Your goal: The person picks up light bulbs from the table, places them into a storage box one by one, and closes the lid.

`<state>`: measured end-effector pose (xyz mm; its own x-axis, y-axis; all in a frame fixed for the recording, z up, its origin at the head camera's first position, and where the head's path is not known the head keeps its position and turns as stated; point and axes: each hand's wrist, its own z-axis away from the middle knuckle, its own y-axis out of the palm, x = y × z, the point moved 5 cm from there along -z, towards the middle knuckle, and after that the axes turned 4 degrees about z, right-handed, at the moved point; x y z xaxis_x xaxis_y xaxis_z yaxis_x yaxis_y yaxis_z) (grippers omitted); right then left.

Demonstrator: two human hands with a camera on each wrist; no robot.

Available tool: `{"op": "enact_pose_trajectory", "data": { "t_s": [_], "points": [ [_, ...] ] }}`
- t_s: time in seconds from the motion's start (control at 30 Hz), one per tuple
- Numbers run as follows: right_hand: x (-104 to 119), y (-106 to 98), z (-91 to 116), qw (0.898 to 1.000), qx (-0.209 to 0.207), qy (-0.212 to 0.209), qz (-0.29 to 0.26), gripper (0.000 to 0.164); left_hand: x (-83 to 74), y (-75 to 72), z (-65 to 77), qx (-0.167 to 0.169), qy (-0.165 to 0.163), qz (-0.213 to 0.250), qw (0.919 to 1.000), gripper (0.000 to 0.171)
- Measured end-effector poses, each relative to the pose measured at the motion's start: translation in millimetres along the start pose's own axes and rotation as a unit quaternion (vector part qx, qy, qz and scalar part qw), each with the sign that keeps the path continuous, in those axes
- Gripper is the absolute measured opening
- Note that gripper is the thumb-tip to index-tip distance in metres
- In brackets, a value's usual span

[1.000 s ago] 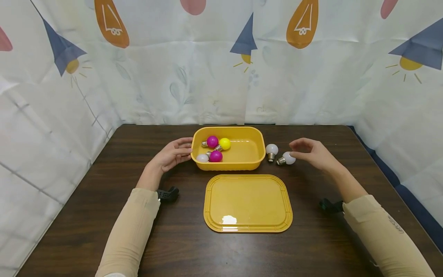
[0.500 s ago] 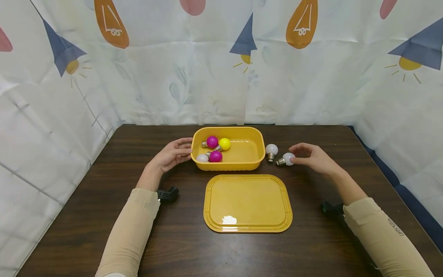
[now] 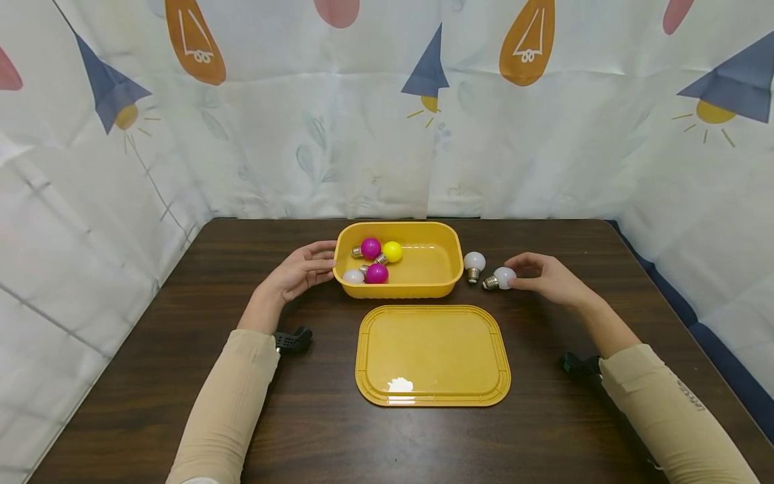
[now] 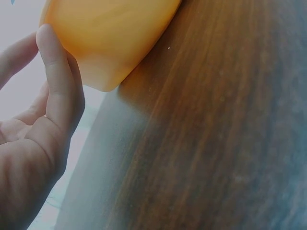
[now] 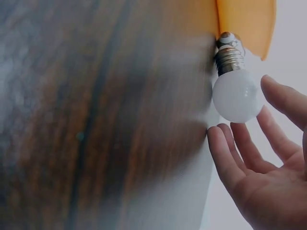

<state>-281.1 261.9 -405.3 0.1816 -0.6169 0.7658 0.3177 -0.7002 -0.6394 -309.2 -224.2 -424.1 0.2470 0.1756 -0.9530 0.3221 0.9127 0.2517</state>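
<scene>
On the left, my left hand (image 3: 300,270) rests its fingertips against the end wall of a yellow box (image 3: 435,252). Its fingers lie fairly straight along the wall, as the left wrist view (image 4: 55,96) shows. Inside the box are two magenta bulbs (image 3: 371,248), a yellow bulb (image 3: 393,252) and a white bulb (image 3: 353,276). My right hand (image 3: 547,274) is at a white bulb (image 3: 505,277) lying on the table, its metal base toward the box. In the right wrist view, spread, slightly bent fingers stand around the bulb's globe (image 5: 237,96); whether fingertips touch it is hard to tell.
Another white bulb (image 3: 474,261) lies between the box and the bulb at my right hand. In front of the box sits a flat yellow lid (image 3: 433,356) on the dark wooden table (image 3: 314,417). A patterned white curtain (image 3: 363,134) hangs behind.
My right hand has shifted slightly down and left around the white bulb's globe. The left hand, box and lid have stayed in place.
</scene>
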Motion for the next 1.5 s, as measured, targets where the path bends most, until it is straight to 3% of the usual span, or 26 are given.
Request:
{"op": "enact_pose_trajectory", "data": {
  "t_s": [0.87, 1.5],
  "points": [
    [1.6, 4.0, -12.8, 0.999, 0.028, 0.014, 0.019, 0.053, -0.7, -1.1, 0.1, 0.011, 0.012, -0.001, 0.9999, 0.061],
    [7.5, 3.8, -12.9, 0.999, 0.033, 0.003, 0.04, 0.043, 0.6, -1.5, -1.1, 0.001, 0.004, -0.007, 1.0, 0.058]
  ]
}}
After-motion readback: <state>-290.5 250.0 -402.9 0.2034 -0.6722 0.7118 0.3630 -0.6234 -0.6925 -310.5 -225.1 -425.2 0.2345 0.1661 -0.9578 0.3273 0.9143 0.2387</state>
